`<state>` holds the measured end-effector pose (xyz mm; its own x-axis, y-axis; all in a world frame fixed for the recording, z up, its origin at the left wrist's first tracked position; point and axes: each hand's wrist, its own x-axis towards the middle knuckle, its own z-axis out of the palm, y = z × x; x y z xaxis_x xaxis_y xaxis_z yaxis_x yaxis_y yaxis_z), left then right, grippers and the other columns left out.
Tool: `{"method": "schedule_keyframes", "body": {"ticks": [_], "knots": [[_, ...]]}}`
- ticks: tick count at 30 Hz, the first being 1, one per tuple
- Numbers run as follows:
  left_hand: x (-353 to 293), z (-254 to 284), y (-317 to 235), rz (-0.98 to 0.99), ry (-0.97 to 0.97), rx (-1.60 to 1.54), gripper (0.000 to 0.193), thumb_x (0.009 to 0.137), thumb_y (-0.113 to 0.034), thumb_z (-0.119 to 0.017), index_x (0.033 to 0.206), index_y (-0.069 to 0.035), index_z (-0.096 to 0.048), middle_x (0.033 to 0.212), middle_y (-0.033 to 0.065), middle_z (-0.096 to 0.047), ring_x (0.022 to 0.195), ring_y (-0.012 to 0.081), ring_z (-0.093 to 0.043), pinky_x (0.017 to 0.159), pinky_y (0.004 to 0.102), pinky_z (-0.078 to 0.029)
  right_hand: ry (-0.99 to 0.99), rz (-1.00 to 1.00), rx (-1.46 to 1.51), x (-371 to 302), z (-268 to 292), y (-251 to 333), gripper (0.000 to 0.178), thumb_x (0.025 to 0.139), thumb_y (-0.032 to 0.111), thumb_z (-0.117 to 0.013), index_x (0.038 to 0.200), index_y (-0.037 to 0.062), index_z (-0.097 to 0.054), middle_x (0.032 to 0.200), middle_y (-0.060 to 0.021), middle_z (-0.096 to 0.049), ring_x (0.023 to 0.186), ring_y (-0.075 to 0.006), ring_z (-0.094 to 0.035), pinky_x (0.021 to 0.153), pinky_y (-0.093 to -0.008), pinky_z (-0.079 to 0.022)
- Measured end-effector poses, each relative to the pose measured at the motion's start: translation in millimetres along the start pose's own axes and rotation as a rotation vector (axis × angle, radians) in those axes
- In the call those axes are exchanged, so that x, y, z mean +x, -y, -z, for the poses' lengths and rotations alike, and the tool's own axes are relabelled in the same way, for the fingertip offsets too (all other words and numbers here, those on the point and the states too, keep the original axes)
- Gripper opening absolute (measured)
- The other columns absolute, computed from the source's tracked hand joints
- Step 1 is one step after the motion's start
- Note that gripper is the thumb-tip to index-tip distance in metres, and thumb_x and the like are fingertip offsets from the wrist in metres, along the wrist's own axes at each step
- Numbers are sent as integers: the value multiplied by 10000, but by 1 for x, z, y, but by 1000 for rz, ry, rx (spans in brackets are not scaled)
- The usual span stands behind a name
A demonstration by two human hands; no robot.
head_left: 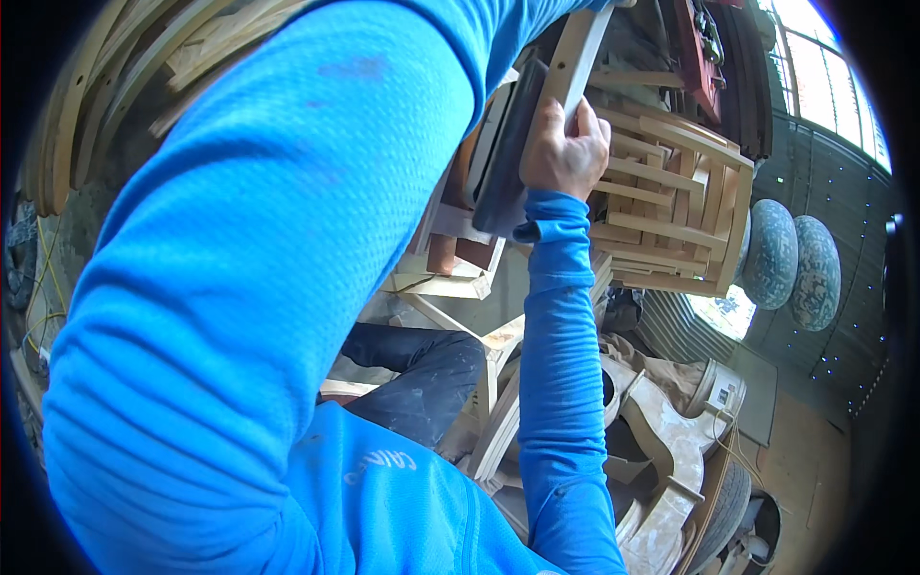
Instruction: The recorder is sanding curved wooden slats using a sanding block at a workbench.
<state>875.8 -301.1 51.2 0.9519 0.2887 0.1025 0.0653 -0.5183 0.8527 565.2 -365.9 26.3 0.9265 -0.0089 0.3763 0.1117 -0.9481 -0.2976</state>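
Note:
My right hand [567,151], in a blue sleeve, is closed around the lower end of a pale wooden bar [577,59] with a small dark hole in it. The bar slants up to the top edge, against or right beside a dark grey belt-like strip [513,158] on what looks like a sanding machine. My left arm [259,220] crosses the left half and bends over toward the bar's upper end. Only a sliver of my left hand [625,3] shows at the top edge; its fingers are hidden.
Slatted wooden frames [671,201] are stacked at the right, beside two mottled grey-blue rounded drums [770,254]. Curved wooden pieces [86,96] lean at upper left. A pale cast machine frame [661,460] and a tyre [724,508] stand at lower right.

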Motion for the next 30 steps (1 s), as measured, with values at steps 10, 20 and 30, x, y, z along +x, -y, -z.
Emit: {"method": "schedule_keyframes", "body": {"ticks": [10, 20, 30], "knots": [[-115, 22, 22, -183, 202, 274, 699, 1026, -232, -334, 1643, -17, -86, 1739, 117, -81, 1584, 432, 37, 1258, 620, 6, 80, -65, -19, -72, 32, -14, 407, 907, 357, -677, 1166, 44, -699, 1005, -190, -628, 948, -395, -628, 821, -494, -474], [-289, 79, 48, -272, 225, 355, 1011, 917, -431, -501, 1608, 79, 32, 1718, 227, -17, 1596, 369, 66, 1261, 570, 47, 154, -94, -2, -231, 109, -28, 467, 903, 230, -690, 1337, 79, -608, 1009, -198, -593, 966, -390, -598, 834, -483, -480], [-324, 104, 48, -312, 302, 490, 1065, 885, -541, -599, 1664, -92, -28, 1732, 174, 54, 1592, 355, 126, 1237, 601, 104, 337, -308, 71, -407, 239, -19, 473, 905, 77, -688, 1360, 63, -560, 1121, -242, -695, 989, -452, -696, 837, -457, -567]]}}
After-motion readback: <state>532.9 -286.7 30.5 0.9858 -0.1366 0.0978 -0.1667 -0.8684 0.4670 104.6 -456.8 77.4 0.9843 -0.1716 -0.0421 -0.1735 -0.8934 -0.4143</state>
